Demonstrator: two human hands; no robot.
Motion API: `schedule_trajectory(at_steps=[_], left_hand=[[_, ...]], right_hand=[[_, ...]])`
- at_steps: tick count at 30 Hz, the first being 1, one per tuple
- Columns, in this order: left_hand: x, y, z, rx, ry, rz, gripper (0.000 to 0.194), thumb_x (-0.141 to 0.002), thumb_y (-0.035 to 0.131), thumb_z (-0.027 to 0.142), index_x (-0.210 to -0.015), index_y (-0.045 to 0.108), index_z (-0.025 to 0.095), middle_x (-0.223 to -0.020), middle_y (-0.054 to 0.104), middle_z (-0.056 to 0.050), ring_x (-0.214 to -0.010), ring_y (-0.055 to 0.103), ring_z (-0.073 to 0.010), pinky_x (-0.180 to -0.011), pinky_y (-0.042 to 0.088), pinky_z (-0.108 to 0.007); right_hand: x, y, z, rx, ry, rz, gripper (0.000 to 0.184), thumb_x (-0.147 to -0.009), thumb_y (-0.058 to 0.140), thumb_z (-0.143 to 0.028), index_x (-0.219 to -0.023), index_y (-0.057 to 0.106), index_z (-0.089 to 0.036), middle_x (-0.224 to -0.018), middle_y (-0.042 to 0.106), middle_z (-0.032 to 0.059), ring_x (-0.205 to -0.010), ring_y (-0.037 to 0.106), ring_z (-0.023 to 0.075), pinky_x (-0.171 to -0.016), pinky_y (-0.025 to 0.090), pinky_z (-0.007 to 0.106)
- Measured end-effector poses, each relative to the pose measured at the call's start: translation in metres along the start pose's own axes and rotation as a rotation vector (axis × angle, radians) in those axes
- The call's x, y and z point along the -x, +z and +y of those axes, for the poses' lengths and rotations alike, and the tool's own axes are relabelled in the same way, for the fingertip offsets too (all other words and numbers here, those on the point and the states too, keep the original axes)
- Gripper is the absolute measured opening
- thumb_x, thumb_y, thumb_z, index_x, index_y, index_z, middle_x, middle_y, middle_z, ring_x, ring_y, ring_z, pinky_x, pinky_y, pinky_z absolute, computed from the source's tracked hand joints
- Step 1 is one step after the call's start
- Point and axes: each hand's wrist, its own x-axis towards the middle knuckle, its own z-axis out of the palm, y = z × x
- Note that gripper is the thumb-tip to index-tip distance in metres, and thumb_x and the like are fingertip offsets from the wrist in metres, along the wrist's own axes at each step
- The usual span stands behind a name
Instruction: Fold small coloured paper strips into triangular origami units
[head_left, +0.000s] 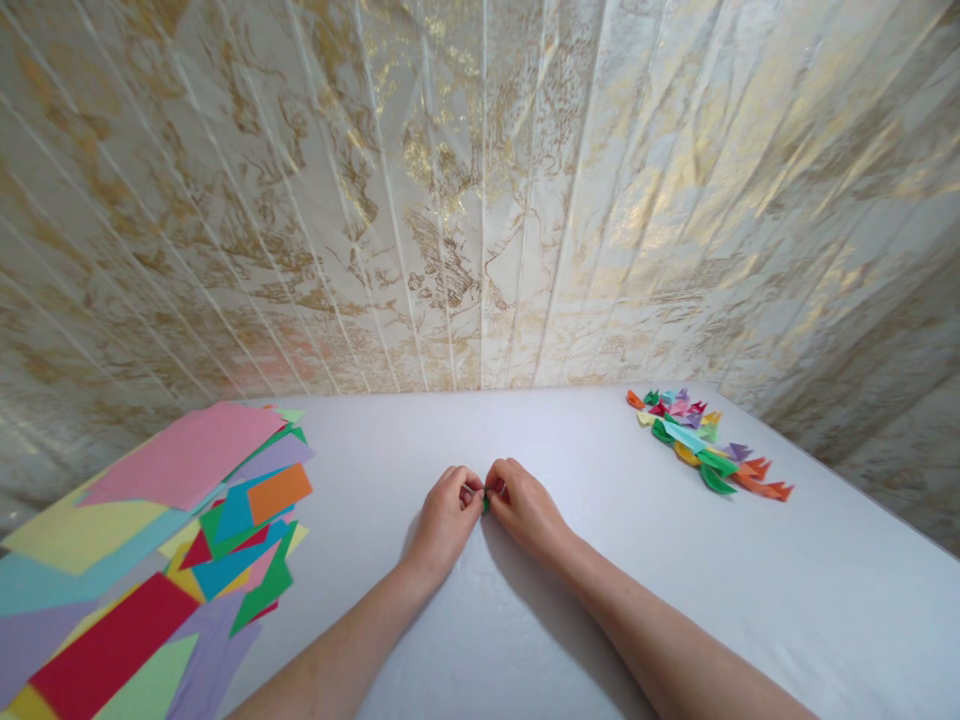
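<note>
My left hand (451, 508) and my right hand (519, 503) meet fingertip to fingertip over the middle of the white table. Between them they pinch a small piece of green paper (486, 504). Most of the paper is hidden behind the fingers, so its folded shape does not show. The fingers of both hands are curled, with thumbs and index fingers pressed together at the paper.
Loose coloured paper sheets (187, 455) and smaller pieces, among them a red rectangle (116, 645), lie overlapping at the left. Several small folded paper figures (686, 437) sit in a cluster at the back right. A gold-patterned curtain (465, 200) hangs behind the table (750, 590).
</note>
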Motion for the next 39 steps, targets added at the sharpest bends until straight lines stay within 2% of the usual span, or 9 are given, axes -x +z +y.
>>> schedule_trajectory(at_steps=[27, 33, 39], left_hand=[[-0.0009, -0.0031, 0.0048, -0.033, 0.035, -0.043, 0.007, -0.077, 0.055, 0.017, -0.071, 0.059, 0.020, -0.078, 0.058, 0.001, -0.066, 0.054, -0.0135, -0.066, 0.043, -0.026], [-0.0005, -0.0016, 0.0031, 0.034, -0.039, -0.030, 0.005, -0.078, 0.054, 0.017, -0.077, 0.058, 0.020, -0.077, 0.061, 0.001, -0.067, 0.056, -0.0145, -0.066, 0.045, -0.026], [-0.0013, -0.0012, -0.0001, -0.010, -0.005, -0.031, 0.008, -0.076, 0.053, 0.013, -0.075, 0.058, 0.020, -0.077, 0.059, 0.001, -0.068, 0.055, -0.0141, -0.066, 0.043, -0.026]], right_hand=[[0.0002, 0.0013, 0.0008, -0.020, 0.009, 0.006, 0.015, -0.080, 0.050, -0.006, -0.080, 0.057, -0.019, -0.081, 0.059, 0.0009, -0.074, 0.054, 0.0134, -0.066, 0.036, 0.024], [0.0012, 0.0006, 0.0001, -0.016, 0.005, 0.003, 0.015, -0.081, 0.050, -0.007, -0.082, 0.057, -0.020, -0.082, 0.058, 0.0005, -0.074, 0.054, 0.0134, -0.067, 0.036, 0.024], [0.0011, 0.0001, 0.0002, -0.014, 0.005, 0.011, 0.015, -0.080, 0.050, -0.006, -0.082, 0.057, -0.019, -0.081, 0.058, 0.0006, -0.074, 0.053, 0.0133, -0.067, 0.036, 0.024]])
